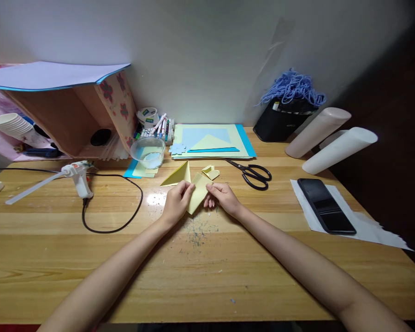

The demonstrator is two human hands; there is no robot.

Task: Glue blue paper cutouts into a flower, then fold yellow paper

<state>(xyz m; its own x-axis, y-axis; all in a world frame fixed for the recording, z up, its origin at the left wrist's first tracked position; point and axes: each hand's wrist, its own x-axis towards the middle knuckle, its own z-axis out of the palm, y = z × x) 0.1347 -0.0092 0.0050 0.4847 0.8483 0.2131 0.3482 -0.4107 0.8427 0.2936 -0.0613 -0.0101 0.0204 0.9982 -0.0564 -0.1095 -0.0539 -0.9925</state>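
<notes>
A folded piece of pale yellow paper (198, 191) is held slightly above the wooden table between my two hands. My left hand (177, 201) pinches its left side, thumb on top. On the right edge, my right hand (224, 197) grips it between thumb and fingers, with other fingertips curled below. Just behind the hands lie a folded yellow triangle (179, 175) and a small folded yellow paper piece (210, 172). Black-handled scissors (253, 174) rest to the right of them, blades pointing left.
A white glue gun (79, 177) with a looping black cord stands at left. Behind are a clear plastic bowl (148, 153), markers (163, 127) and stacked coloured paper (247, 140). A phone (326, 206) lies on white paper at right, near two paper rolls (340, 150). Small scraps (198, 233) litter the table.
</notes>
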